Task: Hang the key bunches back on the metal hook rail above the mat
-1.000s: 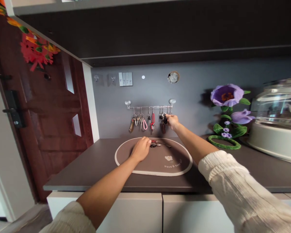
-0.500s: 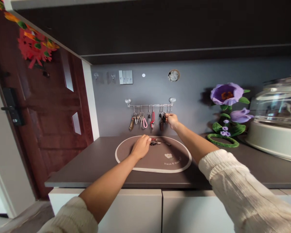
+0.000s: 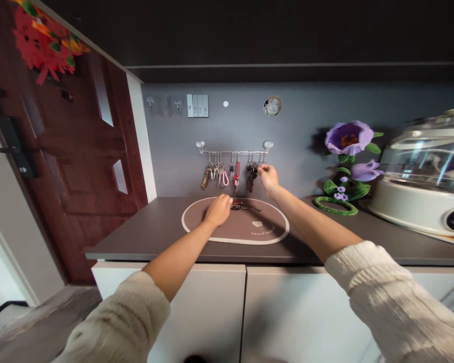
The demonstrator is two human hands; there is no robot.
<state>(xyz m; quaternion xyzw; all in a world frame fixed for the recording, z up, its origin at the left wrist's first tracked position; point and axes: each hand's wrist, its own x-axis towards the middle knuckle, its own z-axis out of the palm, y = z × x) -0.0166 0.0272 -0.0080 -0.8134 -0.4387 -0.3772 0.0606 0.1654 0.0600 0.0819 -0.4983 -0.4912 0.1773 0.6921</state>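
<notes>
Low over the oval brown mat (image 3: 196, 227), my left hand (image 3: 219, 209) has its fingers curled together at the near-left end of a small pile of keys (image 3: 239, 206). What its fingertips pinch, if anything, is hidden. My right hand (image 3: 268, 179) is raised to the right end of the clear hook rail (image 3: 234, 152), thumb and finger closed beside a bunch of black keys (image 3: 251, 172); I cannot make out anything between them. Farther left on the rail hang several metal keys (image 3: 214, 172), a brown key fob (image 3: 205, 179), a pink loop (image 3: 225, 177) and a red strap (image 3: 237, 170).
A purple fabric flower (image 3: 348, 138) with a green ring base (image 3: 335, 206) stands to the right, beside a white appliance with a clear lid (image 3: 419, 186). A dark shelf (image 3: 272, 35) overhangs the counter (image 3: 136, 227). A red-brown door (image 3: 79, 176) is at left.
The view has shifted, so the wall and counter appear higher. The black bunch hangs at the rail, and my right fingertips are now slightly higher relative to it. My left hand stays by the pile.
</notes>
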